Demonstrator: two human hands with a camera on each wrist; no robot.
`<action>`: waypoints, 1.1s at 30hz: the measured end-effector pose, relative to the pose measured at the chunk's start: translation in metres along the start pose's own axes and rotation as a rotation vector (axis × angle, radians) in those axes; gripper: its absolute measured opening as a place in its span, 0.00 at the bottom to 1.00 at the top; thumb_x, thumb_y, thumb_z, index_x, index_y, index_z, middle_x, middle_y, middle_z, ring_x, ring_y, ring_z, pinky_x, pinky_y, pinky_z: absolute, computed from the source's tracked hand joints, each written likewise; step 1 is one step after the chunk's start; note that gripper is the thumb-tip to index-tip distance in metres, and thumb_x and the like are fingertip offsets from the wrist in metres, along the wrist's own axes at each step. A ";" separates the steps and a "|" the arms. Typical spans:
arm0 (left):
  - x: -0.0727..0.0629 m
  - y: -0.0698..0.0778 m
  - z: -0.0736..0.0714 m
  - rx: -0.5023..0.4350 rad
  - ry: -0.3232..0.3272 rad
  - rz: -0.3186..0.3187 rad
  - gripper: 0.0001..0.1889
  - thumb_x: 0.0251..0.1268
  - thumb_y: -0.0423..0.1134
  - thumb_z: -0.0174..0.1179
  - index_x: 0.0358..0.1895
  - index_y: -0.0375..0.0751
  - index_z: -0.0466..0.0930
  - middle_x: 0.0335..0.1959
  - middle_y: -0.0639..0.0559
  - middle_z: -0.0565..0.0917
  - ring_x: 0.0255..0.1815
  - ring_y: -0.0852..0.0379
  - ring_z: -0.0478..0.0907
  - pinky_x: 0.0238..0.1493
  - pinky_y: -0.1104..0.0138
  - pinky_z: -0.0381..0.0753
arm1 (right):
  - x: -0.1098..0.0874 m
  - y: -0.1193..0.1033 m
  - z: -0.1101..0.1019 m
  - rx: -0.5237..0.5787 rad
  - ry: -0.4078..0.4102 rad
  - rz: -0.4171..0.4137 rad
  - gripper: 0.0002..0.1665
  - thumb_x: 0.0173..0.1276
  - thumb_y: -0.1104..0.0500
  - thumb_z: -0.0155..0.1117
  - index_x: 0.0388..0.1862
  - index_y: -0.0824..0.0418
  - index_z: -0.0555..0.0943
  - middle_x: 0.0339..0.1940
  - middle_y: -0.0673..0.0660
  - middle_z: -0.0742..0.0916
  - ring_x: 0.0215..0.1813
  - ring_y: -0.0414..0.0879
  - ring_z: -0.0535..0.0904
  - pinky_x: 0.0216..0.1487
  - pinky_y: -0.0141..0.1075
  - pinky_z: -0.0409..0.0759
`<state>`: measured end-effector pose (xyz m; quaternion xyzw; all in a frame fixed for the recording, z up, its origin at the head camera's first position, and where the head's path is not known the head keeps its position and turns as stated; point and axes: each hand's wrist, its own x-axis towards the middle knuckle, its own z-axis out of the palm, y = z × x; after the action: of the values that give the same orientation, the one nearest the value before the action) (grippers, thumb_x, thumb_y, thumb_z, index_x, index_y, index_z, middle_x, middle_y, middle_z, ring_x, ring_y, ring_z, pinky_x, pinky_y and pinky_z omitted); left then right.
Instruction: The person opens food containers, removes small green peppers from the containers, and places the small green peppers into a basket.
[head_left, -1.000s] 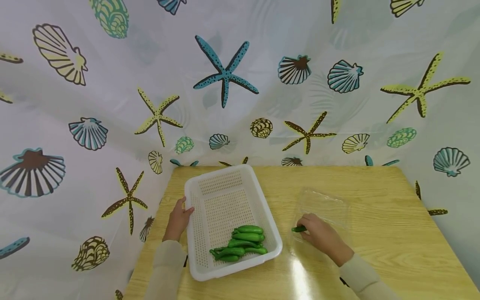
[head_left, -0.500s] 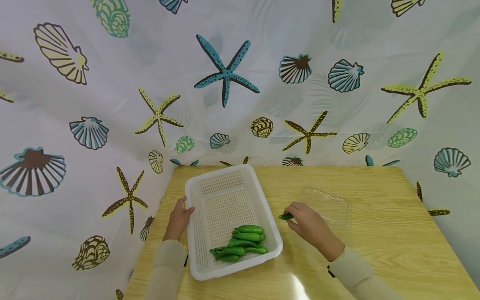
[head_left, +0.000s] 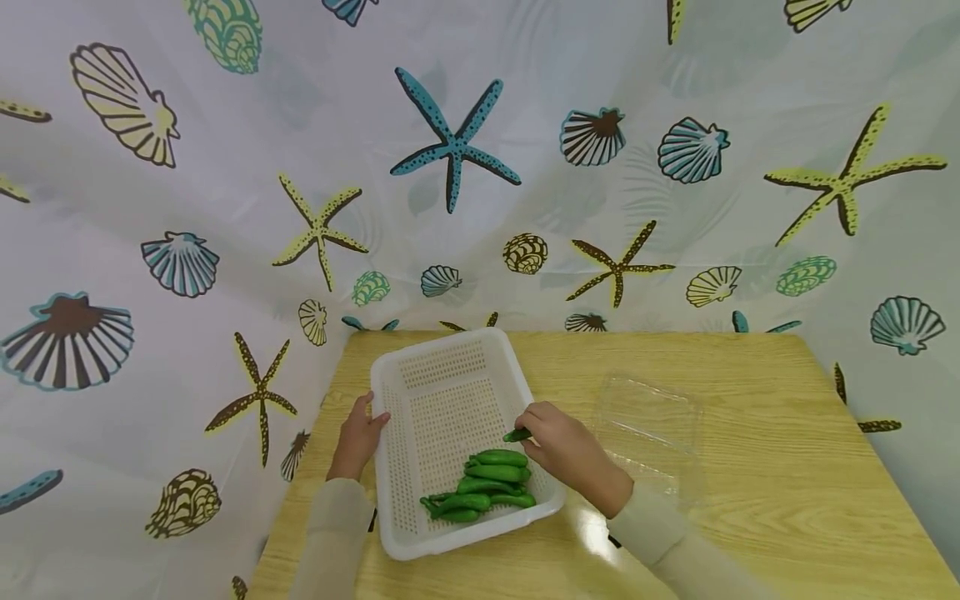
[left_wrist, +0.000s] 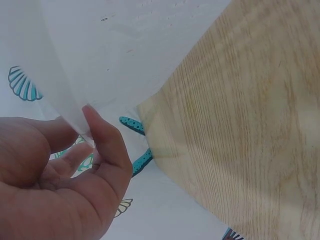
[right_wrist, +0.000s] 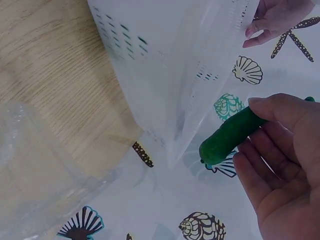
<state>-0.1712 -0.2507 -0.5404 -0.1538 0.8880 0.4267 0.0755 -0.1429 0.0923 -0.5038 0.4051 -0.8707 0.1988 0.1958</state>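
Note:
A white perforated plastic basket [head_left: 450, 408] sits tilted to one side on the table, several green chili peppers [head_left: 497, 473] piled at its near end. My left hand [head_left: 357, 437] grips its left rim between thumb and fingers; the left wrist view shows the pinch on the white edge. Over the basket's right side, my right hand [head_left: 566, 446] pinches one more green chili pepper [right_wrist: 230, 137], its rounded tip pointing away from the palm. In the right wrist view this pepper is held apart from the basket wall.
A clear plastic container [head_left: 652, 408] lies on the wooden table [head_left: 772, 450] right of the basket. A white curtain [head_left: 525, 200] printed with shells and starfish stands around the back and sides of the table.
My right hand has moved left from over the clear container to over the basket's right rim, carrying the chili pepper. The left hand and basket have stayed in place.

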 end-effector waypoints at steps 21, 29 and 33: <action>-0.003 0.006 -0.001 -0.014 -0.001 -0.022 0.30 0.72 0.41 0.49 0.72 0.40 0.48 0.62 0.29 0.67 0.58 0.38 0.70 0.54 0.48 0.69 | 0.016 -0.023 0.044 -0.033 -0.204 0.046 0.08 0.56 0.65 0.66 0.35 0.57 0.82 0.33 0.48 0.80 0.36 0.40 0.76 0.33 0.28 0.76; -0.001 0.004 -0.001 -0.008 -0.003 -0.030 0.30 0.72 0.41 0.48 0.72 0.40 0.48 0.62 0.29 0.66 0.58 0.38 0.70 0.54 0.48 0.69 | 0.018 -0.026 0.063 -0.034 -0.290 0.078 0.05 0.57 0.66 0.66 0.33 0.59 0.84 0.29 0.49 0.80 0.33 0.41 0.77 0.30 0.28 0.75; -0.001 0.005 0.000 -0.023 -0.012 -0.036 0.30 0.72 0.40 0.48 0.72 0.41 0.48 0.63 0.29 0.66 0.58 0.38 0.70 0.54 0.48 0.69 | 0.019 -0.030 0.069 -0.056 -0.345 0.107 0.04 0.58 0.67 0.64 0.31 0.59 0.84 0.28 0.49 0.80 0.32 0.41 0.76 0.27 0.27 0.74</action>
<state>-0.1722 -0.2478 -0.5369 -0.1680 0.8796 0.4366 0.0867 -0.1430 0.0274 -0.5466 0.3808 -0.9168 0.1122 0.0440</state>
